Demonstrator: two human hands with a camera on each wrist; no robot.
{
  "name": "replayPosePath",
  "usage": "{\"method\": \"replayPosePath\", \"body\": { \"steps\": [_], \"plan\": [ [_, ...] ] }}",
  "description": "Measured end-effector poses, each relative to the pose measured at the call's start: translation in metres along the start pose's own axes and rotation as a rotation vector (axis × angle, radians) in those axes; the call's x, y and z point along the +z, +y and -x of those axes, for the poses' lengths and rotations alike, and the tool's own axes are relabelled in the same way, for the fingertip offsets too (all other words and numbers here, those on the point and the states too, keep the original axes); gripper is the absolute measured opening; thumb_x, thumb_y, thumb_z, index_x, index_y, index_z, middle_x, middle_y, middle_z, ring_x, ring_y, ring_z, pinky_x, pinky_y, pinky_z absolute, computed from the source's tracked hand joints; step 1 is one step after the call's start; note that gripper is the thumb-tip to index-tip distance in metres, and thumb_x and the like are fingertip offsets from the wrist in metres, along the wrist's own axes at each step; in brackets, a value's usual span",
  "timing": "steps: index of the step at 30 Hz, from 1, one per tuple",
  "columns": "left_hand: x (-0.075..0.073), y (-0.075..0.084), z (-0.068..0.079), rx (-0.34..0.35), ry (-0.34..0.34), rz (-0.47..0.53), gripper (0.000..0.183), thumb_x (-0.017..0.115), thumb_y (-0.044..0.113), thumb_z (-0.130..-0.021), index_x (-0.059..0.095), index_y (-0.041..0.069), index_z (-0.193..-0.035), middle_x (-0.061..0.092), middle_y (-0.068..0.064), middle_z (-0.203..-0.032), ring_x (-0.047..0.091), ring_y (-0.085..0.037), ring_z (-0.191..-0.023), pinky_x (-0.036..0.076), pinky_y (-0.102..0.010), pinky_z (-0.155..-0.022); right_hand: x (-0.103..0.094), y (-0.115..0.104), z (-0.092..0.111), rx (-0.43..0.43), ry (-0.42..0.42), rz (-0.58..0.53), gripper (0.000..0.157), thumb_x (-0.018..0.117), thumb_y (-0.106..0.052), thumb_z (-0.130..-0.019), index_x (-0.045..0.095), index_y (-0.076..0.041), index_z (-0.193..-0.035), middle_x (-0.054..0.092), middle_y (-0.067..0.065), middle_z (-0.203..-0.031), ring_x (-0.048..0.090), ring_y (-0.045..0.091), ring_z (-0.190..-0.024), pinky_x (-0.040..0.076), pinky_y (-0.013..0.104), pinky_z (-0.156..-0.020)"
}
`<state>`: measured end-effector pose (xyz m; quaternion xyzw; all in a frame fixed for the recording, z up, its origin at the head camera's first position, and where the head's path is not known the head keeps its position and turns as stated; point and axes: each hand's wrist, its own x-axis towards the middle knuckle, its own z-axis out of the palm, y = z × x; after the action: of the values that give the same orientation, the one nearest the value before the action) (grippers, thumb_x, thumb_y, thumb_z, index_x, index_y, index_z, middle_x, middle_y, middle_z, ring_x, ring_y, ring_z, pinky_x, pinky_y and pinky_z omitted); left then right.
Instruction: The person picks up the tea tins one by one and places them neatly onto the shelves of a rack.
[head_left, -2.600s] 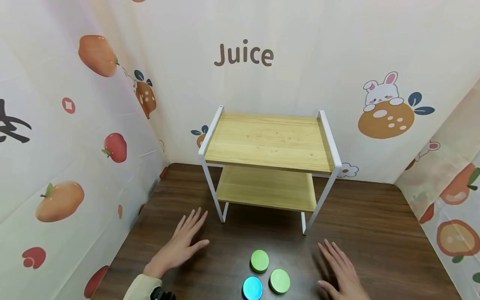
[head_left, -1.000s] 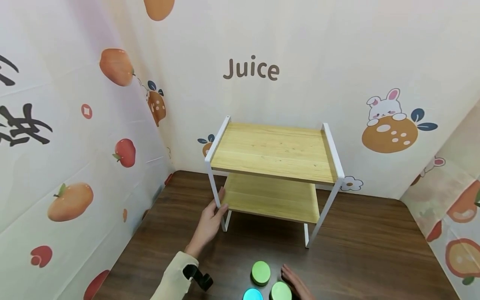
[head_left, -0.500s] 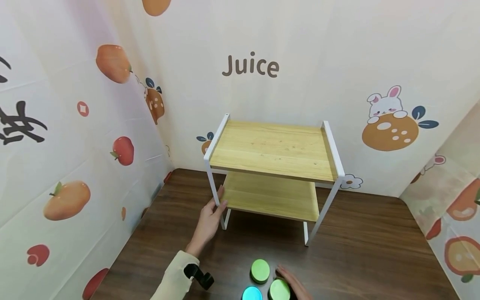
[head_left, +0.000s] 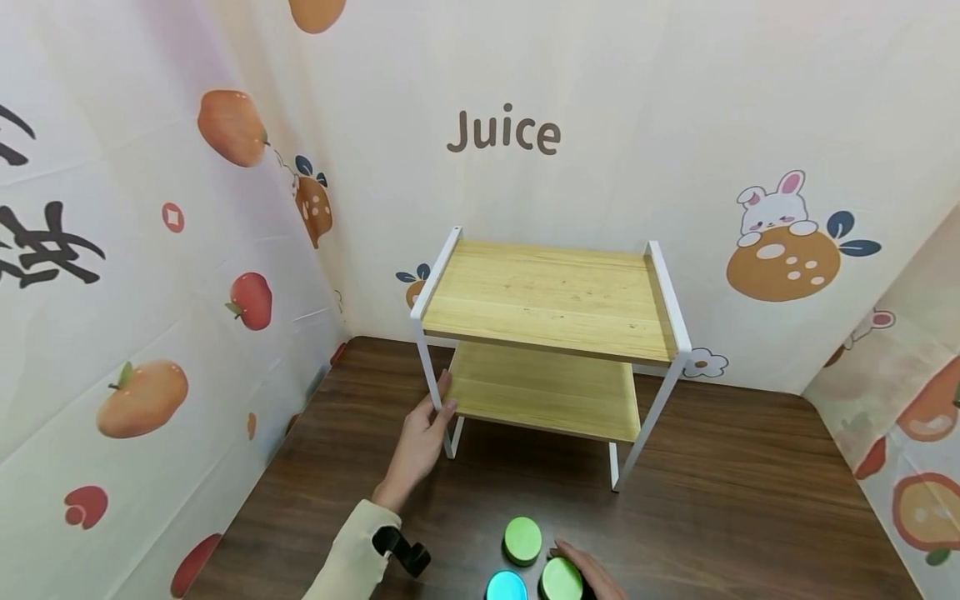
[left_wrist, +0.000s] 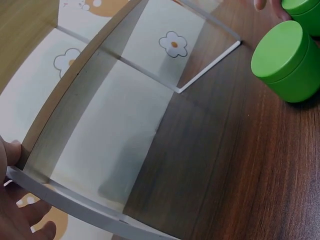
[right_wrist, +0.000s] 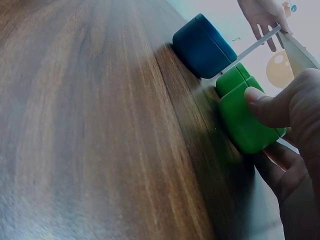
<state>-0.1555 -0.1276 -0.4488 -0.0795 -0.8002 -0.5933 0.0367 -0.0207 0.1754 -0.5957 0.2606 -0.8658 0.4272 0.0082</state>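
A two-tier wooden shelf (head_left: 555, 296) with a white frame stands on the table. My left hand (head_left: 417, 437) grips its left front leg beside the lower board (head_left: 540, 392), thumb in front and fingers behind. In the head view's bottom middle, my right hand (head_left: 592, 573) holds the right one of two green round lidded jars (head_left: 561, 580). Its thumb (right_wrist: 267, 107) presses the jar's near side in the right wrist view; its other fingers are partly hidden. The second green jar (head_left: 522, 540) and a blue jar (head_left: 507, 587) stand close by on the left.
A dark wooden table (head_left: 720, 492) carries everything. Pale fruit-print cloth (head_left: 600, 150) hangs behind and on both sides. The shelf's right front leg (head_left: 648, 425) comes down to the table behind and right of the jars.
Both hands lay spread over the table at first. My left hand has moved up to the shelf's leg and gripped it. My right hand has moved left and taken hold of the green jar.
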Motion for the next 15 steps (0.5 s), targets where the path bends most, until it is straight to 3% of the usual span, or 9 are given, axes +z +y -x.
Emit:
{"method": "replayPosePath", "body": {
  "steps": [3, 5, 11, 15],
  "plan": [
    [0.000, 0.000, 0.000, -0.004, 0.000, 0.002, 0.051, 0.049, 0.019, -0.103, 0.034, 0.004, -0.150, 0.029, -0.001, -0.156, 0.030, -0.022, -0.142, 0.031, -0.044, -0.112, -0.002, -0.011, 0.001, 0.151, -0.037, 0.014, 0.073, 0.077, -0.048, -0.079, 0.051, -0.014, -0.139, 0.062, 0.002, -0.126, 0.057, 0.005, -0.111, 0.049, 0.024, -0.084],
    [-0.001, -0.001, 0.000, -0.005, -0.007, -0.001, 0.051, 0.048, 0.020, -0.103, 0.033, 0.005, -0.150, 0.029, -0.003, -0.157, 0.031, -0.022, -0.142, 0.032, -0.045, -0.111, -0.002, -0.014, 0.001, 0.193, -0.047, 0.015, 0.068, 0.074, -0.051, -0.081, 0.055, -0.014, -0.136, 0.061, -0.001, -0.126, 0.057, 0.006, -0.110, 0.049, 0.024, -0.084],
    [0.002, -0.013, -0.004, 0.029, 0.012, -0.002, 0.052, 0.049, 0.022, -0.103, 0.034, 0.005, -0.150, 0.031, -0.008, -0.157, 0.029, -0.024, -0.142, 0.030, -0.047, -0.112, 0.003, -0.008, 0.001, 0.081, 0.050, 0.070, 0.057, 0.076, -0.044, -0.081, 0.062, -0.017, -0.129, 0.062, -0.008, -0.122, 0.060, 0.008, -0.107, 0.052, 0.026, -0.083],
    [0.005, -0.032, -0.009, 0.035, 0.030, 0.002, 0.054, 0.050, 0.029, -0.102, 0.034, 0.013, -0.151, 0.031, 0.004, -0.156, 0.030, -0.019, -0.143, 0.032, -0.045, -0.111, -0.002, -0.008, 0.001, 0.096, -0.038, 0.024, 0.058, 0.076, -0.044, -0.082, 0.059, -0.018, -0.131, 0.060, -0.003, -0.123, 0.057, 0.004, -0.109, 0.049, 0.023, -0.083]
  ]
}}
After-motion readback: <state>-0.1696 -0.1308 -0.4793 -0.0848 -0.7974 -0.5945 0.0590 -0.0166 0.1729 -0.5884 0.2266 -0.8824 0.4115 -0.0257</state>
